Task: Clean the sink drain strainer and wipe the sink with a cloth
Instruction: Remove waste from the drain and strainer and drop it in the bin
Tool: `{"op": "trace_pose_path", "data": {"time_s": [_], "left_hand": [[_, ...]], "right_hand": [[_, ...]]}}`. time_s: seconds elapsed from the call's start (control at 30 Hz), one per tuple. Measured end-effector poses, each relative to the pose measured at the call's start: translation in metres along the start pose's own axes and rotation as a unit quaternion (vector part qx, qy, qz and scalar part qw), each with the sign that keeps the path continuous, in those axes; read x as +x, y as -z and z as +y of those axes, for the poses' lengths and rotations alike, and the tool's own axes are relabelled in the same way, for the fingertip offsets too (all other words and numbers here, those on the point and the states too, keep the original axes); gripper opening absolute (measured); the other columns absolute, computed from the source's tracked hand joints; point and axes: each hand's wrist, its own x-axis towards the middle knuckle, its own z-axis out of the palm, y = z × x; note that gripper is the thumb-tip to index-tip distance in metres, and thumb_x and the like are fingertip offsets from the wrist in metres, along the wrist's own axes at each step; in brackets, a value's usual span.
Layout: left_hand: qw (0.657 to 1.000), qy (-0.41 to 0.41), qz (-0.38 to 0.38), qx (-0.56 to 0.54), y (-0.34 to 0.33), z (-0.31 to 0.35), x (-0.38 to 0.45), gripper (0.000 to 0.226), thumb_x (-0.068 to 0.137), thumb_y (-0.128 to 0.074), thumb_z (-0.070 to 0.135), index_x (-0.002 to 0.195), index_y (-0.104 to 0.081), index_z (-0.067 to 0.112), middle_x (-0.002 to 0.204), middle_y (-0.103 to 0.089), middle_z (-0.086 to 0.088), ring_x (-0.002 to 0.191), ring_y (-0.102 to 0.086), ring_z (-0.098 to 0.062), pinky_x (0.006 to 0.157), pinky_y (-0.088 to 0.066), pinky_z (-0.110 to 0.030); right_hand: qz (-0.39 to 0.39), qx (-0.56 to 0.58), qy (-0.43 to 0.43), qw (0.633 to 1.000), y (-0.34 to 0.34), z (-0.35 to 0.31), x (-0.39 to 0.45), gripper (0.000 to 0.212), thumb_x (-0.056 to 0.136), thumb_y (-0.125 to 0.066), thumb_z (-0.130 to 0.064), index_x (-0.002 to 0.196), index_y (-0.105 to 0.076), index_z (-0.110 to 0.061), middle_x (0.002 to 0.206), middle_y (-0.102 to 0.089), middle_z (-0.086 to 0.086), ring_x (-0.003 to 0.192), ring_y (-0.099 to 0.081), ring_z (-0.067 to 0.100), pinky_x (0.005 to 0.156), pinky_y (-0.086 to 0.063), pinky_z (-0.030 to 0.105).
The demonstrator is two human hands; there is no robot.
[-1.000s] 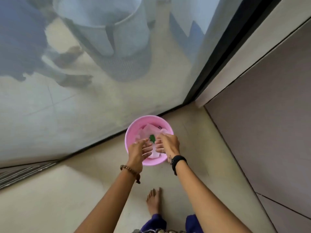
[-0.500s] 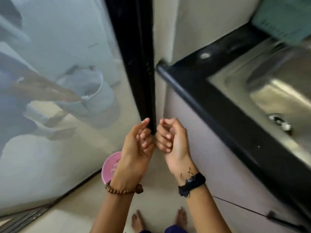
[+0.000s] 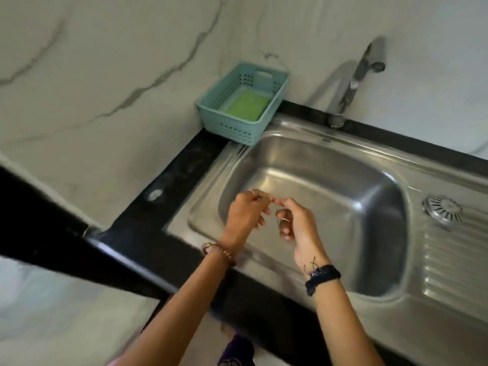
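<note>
– Position of the hands?

– Left hand (image 3: 244, 215) and right hand (image 3: 297, 224) are raised over the steel sink (image 3: 330, 180), fingers loosely curled, fingertips almost meeting. Neither appears to hold anything, though blur limits certainty.

– The strainer?

– Drain strainer (image 3: 443, 210) lies on the ribbed drainboard, right of the basin. A green sponge (image 3: 248, 104) sits in the teal basket (image 3: 224, 122) on the black worktop (image 3: 169, 186).

No readable text, label, brand, number or sign shows anywhere.
</note>
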Motion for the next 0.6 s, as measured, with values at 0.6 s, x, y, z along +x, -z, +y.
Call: {"op": "trace_pose_path", "data": {"time_s": [0.6], "left_hand": [[0.779, -0.172, -0.218, 0.562, -0.103, -0.125, 0.186, 0.022, 0.096, -0.038, 0.019, 0.111, -0.053, 0.013, 0.115, -0.052, -0.009, 0.097, -0.056, -0.026, 0.065, -0.032, -0.030]], "right_hand": [[0.092, -0.583, -0.050, 0.806, 0.071, 0.104, 0.204, 0.027, 0.094, -0.045, -0.031, 0.109, -0.063, -0.017, 0.105, -0.070, 0.006, 0.095, -0.066, 0.025, 0.077, -0.050, 0.031]]}}
